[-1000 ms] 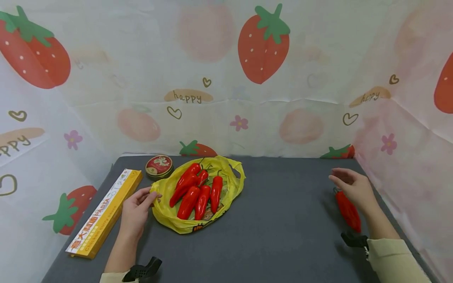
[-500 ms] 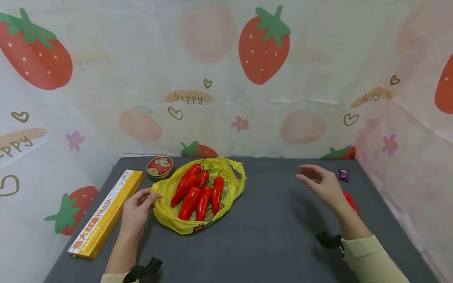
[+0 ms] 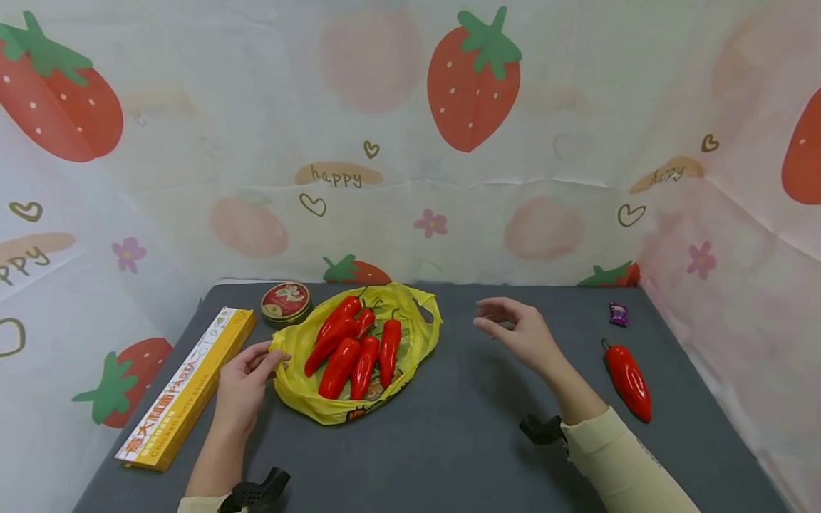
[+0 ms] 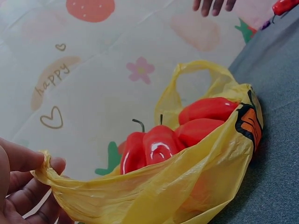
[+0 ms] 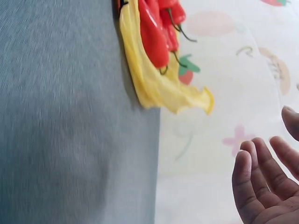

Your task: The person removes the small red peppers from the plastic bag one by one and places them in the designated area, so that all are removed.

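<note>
A yellow plastic bag (image 3: 301, 395) lies spread on the table with several glossy red peppers (image 3: 340, 367) inside it. My left hand (image 3: 242, 381) pinches the bag's left edge between thumb and fingers; the left wrist view shows that gathered rim (image 4: 44, 170) close up. Over the table to the right of the bag, my right hand (image 3: 519, 331) hovers with relaxed fingers and holds nothing. In the right wrist view the bag's free handle (image 5: 187, 100) is apart from the fingers. A single red pepper (image 3: 628, 382) lies on the table at the right.
Left of my left hand lies a long yellow pasta box (image 3: 192, 385). A round red tin (image 3: 286, 303) stands behind the bag's left side. A small purple packet (image 3: 618, 314) is near the far right of the grey table (image 3: 442, 456). A strawberry-print cloth (image 3: 398, 85) hangs behind.
My right hand has moved left, away from the lone pepper and towards the bag, uncovering the pepper and the purple packet. The left hand keeps its pinch on the bag.
</note>
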`<action>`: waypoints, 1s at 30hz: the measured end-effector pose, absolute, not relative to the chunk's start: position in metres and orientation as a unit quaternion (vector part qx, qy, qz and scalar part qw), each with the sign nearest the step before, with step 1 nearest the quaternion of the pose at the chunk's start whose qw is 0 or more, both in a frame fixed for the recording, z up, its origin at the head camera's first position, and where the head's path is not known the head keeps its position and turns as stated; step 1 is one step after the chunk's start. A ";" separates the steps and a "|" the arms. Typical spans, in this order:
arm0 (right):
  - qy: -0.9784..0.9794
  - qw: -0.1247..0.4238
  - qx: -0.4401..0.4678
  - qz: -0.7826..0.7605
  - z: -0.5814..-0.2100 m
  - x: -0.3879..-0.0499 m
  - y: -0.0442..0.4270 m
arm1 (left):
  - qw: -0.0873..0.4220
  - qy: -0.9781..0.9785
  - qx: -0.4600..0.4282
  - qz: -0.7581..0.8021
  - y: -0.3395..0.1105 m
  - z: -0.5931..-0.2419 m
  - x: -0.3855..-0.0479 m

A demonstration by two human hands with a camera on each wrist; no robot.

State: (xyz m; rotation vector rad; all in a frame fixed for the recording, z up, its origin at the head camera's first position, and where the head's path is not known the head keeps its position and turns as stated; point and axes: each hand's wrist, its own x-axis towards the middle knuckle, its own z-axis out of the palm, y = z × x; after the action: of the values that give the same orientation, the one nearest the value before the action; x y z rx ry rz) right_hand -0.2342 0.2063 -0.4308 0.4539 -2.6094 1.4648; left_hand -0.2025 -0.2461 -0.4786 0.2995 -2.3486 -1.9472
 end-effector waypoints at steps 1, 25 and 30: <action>-0.861 0.055 0.150 0.482 -0.432 -0.235 0.202 | 0.038 -0.765 0.097 -0.636 -0.246 -0.479 -0.202; -0.828 -0.055 0.161 0.534 -0.464 -0.268 0.112 | 0.034 -0.770 0.106 -0.628 -0.245 -0.477 -0.202; -0.824 -0.069 0.149 0.542 -0.472 -0.275 0.101 | 0.037 -0.776 0.106 -0.621 -0.246 -0.476 -0.202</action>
State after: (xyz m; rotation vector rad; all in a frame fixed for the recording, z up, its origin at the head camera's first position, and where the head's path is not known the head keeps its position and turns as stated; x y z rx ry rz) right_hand -0.2748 0.1012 -0.4718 0.4888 -2.7102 1.7810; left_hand -0.2018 -0.2460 -0.4760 0.3253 -2.3813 -1.9066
